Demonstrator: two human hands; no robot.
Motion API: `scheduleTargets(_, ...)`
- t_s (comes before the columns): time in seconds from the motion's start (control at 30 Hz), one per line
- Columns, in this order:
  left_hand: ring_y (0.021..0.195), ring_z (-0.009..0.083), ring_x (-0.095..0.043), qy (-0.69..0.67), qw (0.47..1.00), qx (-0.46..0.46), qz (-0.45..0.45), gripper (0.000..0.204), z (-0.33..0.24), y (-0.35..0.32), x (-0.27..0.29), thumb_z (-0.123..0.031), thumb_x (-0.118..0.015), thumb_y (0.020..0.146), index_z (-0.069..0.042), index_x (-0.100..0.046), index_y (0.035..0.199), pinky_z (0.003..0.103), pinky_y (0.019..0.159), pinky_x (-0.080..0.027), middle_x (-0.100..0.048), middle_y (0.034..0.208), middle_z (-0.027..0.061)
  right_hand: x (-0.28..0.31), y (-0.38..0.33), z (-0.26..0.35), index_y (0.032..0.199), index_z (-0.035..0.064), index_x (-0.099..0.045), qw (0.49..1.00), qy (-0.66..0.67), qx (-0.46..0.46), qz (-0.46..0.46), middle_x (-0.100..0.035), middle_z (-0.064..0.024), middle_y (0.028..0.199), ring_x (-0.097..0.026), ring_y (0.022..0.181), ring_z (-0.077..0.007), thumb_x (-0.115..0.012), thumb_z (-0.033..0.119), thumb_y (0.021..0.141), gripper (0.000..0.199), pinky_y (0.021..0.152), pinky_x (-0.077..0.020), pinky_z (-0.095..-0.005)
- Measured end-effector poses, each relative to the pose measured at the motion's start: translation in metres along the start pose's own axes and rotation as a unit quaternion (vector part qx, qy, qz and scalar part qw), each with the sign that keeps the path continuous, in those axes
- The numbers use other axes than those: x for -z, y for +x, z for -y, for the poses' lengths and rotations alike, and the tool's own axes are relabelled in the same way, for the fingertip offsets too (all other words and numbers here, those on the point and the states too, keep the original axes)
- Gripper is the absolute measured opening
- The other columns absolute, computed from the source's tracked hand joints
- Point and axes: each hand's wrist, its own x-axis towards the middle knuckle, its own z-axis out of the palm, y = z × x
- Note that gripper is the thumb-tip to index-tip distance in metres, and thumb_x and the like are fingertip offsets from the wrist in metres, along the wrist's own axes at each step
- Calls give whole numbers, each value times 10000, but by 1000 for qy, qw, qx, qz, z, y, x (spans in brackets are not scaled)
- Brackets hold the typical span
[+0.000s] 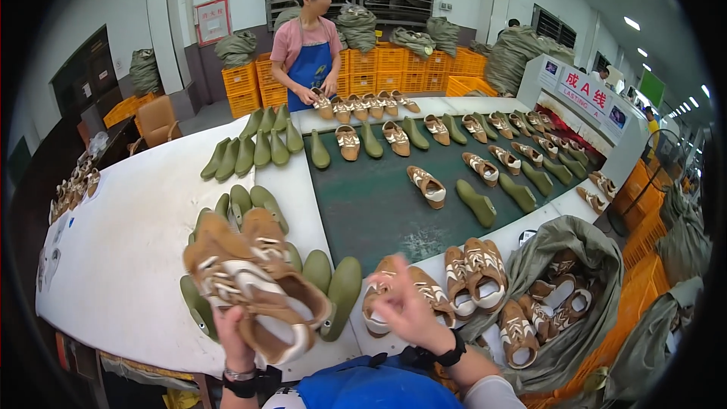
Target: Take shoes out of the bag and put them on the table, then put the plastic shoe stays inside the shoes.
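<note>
My left hand (236,339) grips a pair of brown sneakers (246,276) with white stripes and laces, raised over the white table near me. Several green shoe lasts (346,288) lie beneath and around the pair, partly hidden by it. My right hand (413,312) is slightly blurred, with its fingers apart and nothing in it. It hovers over brown sneakers (432,295) standing at the near table edge. More sneakers (482,273) stand just right of these.
A grey-green sack (606,257) of sneakers stands at my right by orange crates (644,288). The green conveyor belt (363,220) carries rows of sneakers and lasts. Across the table, a person in a blue apron (310,68) handles a shoe. More lasts (246,153) lie at the left.
</note>
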Motion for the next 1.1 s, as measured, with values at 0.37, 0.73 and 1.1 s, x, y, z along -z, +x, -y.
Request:
scheduleTargets(0.37, 1055, 222, -498, -64, 993, -14, -99, 455, -31, 43, 128, -219, -431, 824, -20, -383, 1231, 354, 909, -406, -508, 1137, 114, -39, 58, 12, 1291, 47, -374, 875, -313, 343, -135, -628, -170, 848, -609, 600, -229, -558, -32, 762, 566, 546, -506, -297)
scheduleTargets(0.73, 954, 175, -552, -182, 979, 15, -95, 366, -42, 41, 128, -333, -396, 897, -51, -529, 1088, 320, 843, -446, -577, 1040, 63, -86, 44, -167, 1225, 110, -480, 803, -535, -46, 258, -387, -200, 1248, -607, 725, -370, -569, 347, 819, 478, 646, -511, -407)
scheduleTargets(1.1, 1066, 207, -471, -132, 956, -75, -252, 394, -38, 21, 179, -208, -457, 896, -48, -372, 1245, 353, 919, -410, -433, 1228, 94, -85, 45, -140, 1237, 147, -443, 832, -537, -137, 43, -524, -208, 1070, -612, 724, -360, -557, 388, 828, 488, 611, -498, -435)
